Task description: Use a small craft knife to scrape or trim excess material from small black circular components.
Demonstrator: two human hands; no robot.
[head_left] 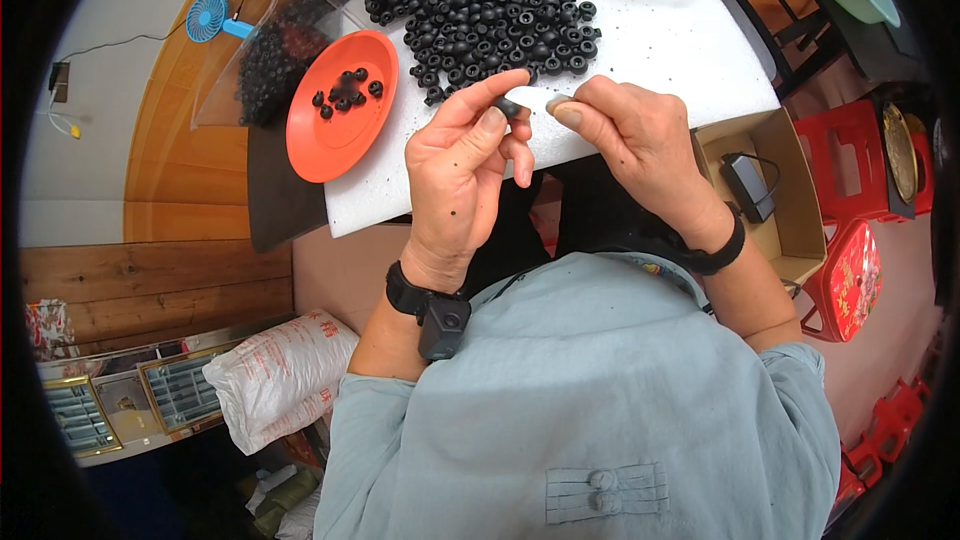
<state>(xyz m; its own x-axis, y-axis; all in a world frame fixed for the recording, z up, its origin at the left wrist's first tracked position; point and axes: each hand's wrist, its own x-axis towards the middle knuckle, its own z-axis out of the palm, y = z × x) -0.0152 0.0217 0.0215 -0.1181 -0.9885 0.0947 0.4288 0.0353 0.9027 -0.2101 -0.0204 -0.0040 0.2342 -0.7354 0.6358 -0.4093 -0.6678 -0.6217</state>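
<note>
Between the thumb and index finger of my left hand (450,175) is a small black rubber part (507,108), its other fingers loosely curled. Just to the right, my right hand (635,130) is closed in a pinch; whatever its fingertips hold, if anything, is too small to name. The two hands are slightly apart, over the near edge of a white foam board (675,65). Beyond them lies a large heap of black rubber parts (480,10), rounded, some with visible holes. Left of the heap, an orange-red plate (330,152) carries several more black pieces (343,104).
A clear plastic bin (225,90) with black pieces and a blue fan (207,18) stand at the far left. An open cardboard box (800,210) holding a black adapter (748,188) sits right of my hands. Red stools (845,275) stand farther right. A white sack (285,370) lies lower left.
</note>
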